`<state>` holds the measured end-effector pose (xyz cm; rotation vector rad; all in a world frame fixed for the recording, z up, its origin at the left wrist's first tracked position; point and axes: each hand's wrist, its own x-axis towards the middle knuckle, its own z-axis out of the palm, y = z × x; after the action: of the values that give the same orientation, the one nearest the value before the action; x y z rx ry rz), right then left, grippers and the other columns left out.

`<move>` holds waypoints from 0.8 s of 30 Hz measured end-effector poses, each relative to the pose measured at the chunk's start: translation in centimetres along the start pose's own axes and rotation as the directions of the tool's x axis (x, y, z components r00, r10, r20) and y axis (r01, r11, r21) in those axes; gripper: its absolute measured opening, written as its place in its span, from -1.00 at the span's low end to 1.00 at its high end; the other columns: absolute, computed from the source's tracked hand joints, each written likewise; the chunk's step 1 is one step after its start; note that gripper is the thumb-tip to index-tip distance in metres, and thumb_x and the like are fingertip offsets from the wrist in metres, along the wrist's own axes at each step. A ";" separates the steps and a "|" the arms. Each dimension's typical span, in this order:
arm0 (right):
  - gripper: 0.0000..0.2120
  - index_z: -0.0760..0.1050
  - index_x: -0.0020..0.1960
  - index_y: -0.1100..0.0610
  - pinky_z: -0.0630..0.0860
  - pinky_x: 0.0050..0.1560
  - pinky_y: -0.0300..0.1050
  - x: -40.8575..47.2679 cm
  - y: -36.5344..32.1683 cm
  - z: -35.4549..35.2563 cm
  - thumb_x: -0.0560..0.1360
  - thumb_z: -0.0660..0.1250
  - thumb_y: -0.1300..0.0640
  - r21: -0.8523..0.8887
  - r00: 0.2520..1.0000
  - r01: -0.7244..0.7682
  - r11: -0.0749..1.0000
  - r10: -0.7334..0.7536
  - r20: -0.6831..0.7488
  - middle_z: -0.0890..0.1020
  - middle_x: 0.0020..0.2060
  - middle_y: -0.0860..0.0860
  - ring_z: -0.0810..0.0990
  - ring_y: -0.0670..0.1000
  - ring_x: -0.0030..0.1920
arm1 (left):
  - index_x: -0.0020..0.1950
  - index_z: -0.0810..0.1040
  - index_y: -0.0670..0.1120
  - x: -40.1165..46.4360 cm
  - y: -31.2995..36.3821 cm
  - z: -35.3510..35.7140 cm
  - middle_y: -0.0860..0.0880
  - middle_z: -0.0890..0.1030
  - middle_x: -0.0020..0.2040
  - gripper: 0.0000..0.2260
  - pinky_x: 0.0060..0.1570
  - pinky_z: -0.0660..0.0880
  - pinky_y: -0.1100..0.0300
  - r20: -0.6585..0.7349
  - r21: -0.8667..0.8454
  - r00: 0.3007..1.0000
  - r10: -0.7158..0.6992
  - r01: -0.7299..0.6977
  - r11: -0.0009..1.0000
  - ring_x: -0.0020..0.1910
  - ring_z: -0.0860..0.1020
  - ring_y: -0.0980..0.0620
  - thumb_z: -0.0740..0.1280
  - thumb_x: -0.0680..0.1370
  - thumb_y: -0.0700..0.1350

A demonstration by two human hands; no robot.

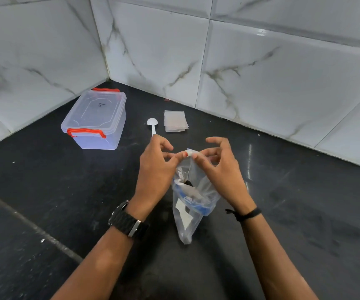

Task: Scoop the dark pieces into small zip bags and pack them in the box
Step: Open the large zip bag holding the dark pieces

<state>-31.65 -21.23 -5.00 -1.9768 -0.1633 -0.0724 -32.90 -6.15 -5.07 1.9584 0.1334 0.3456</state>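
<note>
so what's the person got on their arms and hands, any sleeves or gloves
No sleeves or gloves show; both forearms are bare. The left wrist carries a black watch with a broad textured strap and a silver metal buckle. The right wrist carries a thin black band with a small knot and loose end. No rings are visible.

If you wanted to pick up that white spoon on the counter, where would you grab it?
Probably by the handle, coming from above. The white spoon lies flat on the dark counter with its bowl toward the wall and its handle toward the person, beside the stack of small bags. The left hand hides the handle's end.

Bright even light, tile glare, wide-angle bowing
</note>
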 end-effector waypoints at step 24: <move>-0.54 0.65 -0.01 0.10 0.58 -0.14 -0.24 -0.1 -1.1 -0.8 0.44 0.07 0.47 -0.183 0.996 -0.079 0.980 0.087 0.033 0.65 -0.05 0.02 0.62 0.00 -0.12 | 0.21 0.53 -0.02 -0.3 1.5 -0.8 -0.06 0.59 0.14 -0.65 0.06 0.57 0.17 0.388 0.139 0.898 -0.209 0.167 0.976 0.08 0.59 0.01 0.24 0.53 -0.37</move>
<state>-31.85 -21.59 -3.72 -2.1656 -0.1031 0.0079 -33.53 -6.10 -3.50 2.0567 0.0741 -0.1983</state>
